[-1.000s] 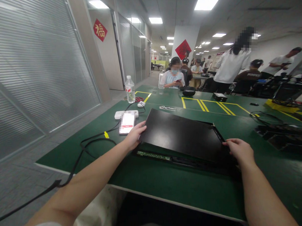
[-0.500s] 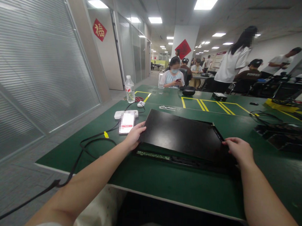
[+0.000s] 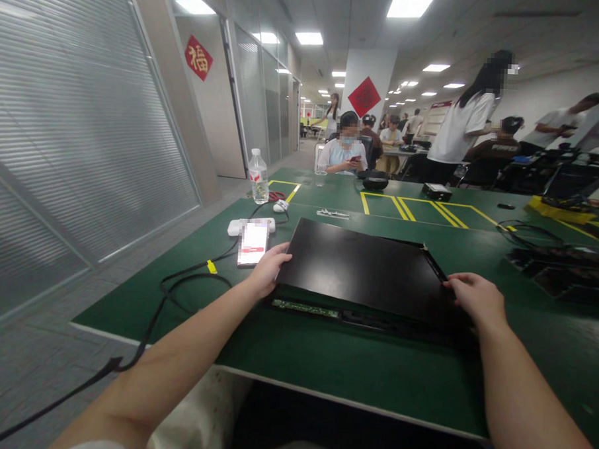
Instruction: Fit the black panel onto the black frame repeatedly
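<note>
A flat black panel lies slightly raised over a dark frame with a green circuit strip along its near edge, on the green table. My left hand grips the panel's left edge, fingers curled on top. My right hand holds the panel's right near corner, fingers closed over the edge.
A phone and a white power strip lie left of the panel, with black cables trailing off the table. A water bottle stands farther back. More dark panels lie at right. People sit and stand beyond.
The panel's near edge has sunk slightly toward the frame. Both hands keep their hold. A standing person in the background has shifted.
</note>
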The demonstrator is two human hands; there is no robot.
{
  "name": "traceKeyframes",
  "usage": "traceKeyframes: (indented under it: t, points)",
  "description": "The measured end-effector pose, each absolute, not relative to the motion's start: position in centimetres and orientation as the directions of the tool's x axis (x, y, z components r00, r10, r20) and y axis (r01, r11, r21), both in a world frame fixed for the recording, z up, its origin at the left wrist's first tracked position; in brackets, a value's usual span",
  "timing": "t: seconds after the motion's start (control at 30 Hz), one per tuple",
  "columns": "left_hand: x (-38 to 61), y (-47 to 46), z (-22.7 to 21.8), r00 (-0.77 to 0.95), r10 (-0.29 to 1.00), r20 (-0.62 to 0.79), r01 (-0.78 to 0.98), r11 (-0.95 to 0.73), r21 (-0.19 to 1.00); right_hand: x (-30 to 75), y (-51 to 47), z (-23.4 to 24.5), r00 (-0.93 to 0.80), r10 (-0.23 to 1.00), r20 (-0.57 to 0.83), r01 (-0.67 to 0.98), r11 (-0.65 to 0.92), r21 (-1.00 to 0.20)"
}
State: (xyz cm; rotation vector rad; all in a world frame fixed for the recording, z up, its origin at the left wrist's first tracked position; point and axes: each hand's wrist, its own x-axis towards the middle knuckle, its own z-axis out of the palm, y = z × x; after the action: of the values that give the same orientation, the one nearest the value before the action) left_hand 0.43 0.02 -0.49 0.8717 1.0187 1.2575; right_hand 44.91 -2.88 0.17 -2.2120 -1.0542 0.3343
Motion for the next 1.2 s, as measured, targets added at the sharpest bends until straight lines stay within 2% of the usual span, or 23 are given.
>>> traceKeyframes:
  t: [0.13,0.47,1.2]
  points:
    - [0.5,-0.1,-0.4,0.028,0.993,-0.118,-0.321,0.121,0.939,45.4,-2.5,-0.3,0.626,0.777,0.061,0.631,-0.46,-0.625]
    - [0.4,-0.1,-0.3,0.017,0.991,-0.13,-0.296,0.129,0.947,45.9,-2.4,-0.8,0.607,0.792,0.071,0.641,-0.434,-0.632]
    - [0.1,0.0,-0.4,0.082,0.989,-0.123,-0.375,0.145,0.916,46.4,-2.3,-1.1,0.605,0.793,0.073,0.648,-0.438,-0.623]
